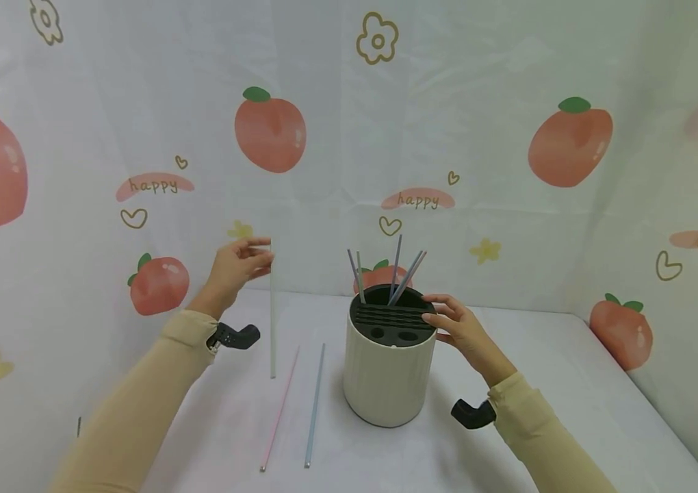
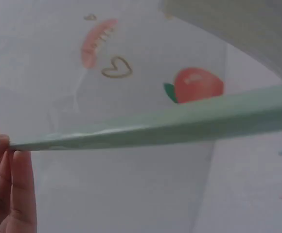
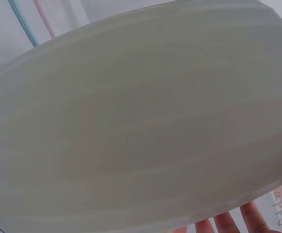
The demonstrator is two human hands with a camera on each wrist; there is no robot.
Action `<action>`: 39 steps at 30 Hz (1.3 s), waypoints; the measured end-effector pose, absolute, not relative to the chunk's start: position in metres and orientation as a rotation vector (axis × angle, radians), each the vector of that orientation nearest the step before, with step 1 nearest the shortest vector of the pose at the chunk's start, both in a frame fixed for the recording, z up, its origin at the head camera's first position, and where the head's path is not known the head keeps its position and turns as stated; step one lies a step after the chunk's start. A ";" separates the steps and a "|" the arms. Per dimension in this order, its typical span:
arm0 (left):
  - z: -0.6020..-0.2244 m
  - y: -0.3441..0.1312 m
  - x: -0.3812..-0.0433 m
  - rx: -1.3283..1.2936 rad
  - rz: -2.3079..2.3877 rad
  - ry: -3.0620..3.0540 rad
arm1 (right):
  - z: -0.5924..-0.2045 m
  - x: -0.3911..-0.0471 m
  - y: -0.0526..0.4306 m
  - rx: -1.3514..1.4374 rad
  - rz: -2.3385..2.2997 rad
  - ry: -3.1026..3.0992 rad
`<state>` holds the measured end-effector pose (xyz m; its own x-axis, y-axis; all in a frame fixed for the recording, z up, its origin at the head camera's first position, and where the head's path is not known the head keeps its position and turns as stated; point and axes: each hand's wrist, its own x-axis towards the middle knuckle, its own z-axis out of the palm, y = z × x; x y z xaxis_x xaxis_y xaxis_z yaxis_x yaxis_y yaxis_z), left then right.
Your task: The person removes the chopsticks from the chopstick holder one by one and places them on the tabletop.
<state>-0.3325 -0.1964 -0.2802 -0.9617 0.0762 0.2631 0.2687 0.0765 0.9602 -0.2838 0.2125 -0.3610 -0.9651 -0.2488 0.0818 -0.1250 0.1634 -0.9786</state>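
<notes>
My left hand (image 1: 238,267) is raised left of the holder and pinches a pale green straw (image 1: 272,315) near its top end. The straw hangs upright; in the left wrist view its green length (image 2: 170,124) runs across from the fingertips. On the right, my right hand (image 1: 466,335) touches the rim and side of a cream, ribbed round holder (image 1: 386,383) with a black slotted top, its fingers fairly straight. Several thin straws (image 1: 395,270) stand in the holder's rear opening. The holder's wall (image 3: 141,116) fills most of the right wrist view.
A pink straw (image 1: 280,411) and a blue straw (image 1: 315,407) lie apart on the white tabletop (image 1: 497,424), left of the holder. Behind hangs a white cloth (image 1: 337,226) printed with peaches. Each wrist carries a black mount.
</notes>
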 end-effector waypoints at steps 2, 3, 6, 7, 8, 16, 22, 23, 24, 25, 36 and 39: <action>-0.305 -0.205 -0.336 -0.308 -1.940 -2.342 | -0.361 -0.284 0.212 -0.377 -1.942 2.314; -0.317 -0.209 -0.337 -0.282 -1.909 -2.403 | -0.361 -0.284 0.212 -0.379 -1.944 2.312; -0.353 -0.218 -0.342 -0.218 -1.863 -2.541 | -0.361 -0.285 0.211 -0.383 -1.952 2.305; -0.365 -0.220 -0.343 -0.201 -1.857 -2.573 | -0.361 -0.285 0.211 -0.384 -1.953 2.303; -0.376 -0.222 -0.344 -0.169 -1.852 -2.609 | -0.361 -0.285 0.211 -0.386 -1.954 2.302; -0.437 -0.228 -0.337 0.014 -1.789 -2.804 | -0.361 -0.284 0.211 -0.396 -1.959 2.295; -0.456 -0.226 -0.330 0.072 -1.685 -2.859 | -0.361 -0.284 0.211 -0.393 -1.952 2.300; -0.458 -0.225 -0.330 0.075 -1.669 -2.864 | -0.362 -0.284 0.211 -0.394 -1.951 2.299; -0.458 -0.224 -0.329 0.081 -1.657 -2.864 | -0.362 -0.284 0.211 -0.394 -1.951 2.301; -0.459 -0.224 -0.329 0.083 -1.646 -2.866 | -0.362 -0.285 0.211 -0.395 -1.951 2.301; -0.463 -0.216 -0.332 0.186 -1.594 -2.873 | -0.361 -0.285 0.213 -0.390 -1.958 2.302; -0.462 -0.215 -0.331 0.200 -1.567 -2.887 | -0.361 -0.285 0.213 -0.393 -1.956 2.300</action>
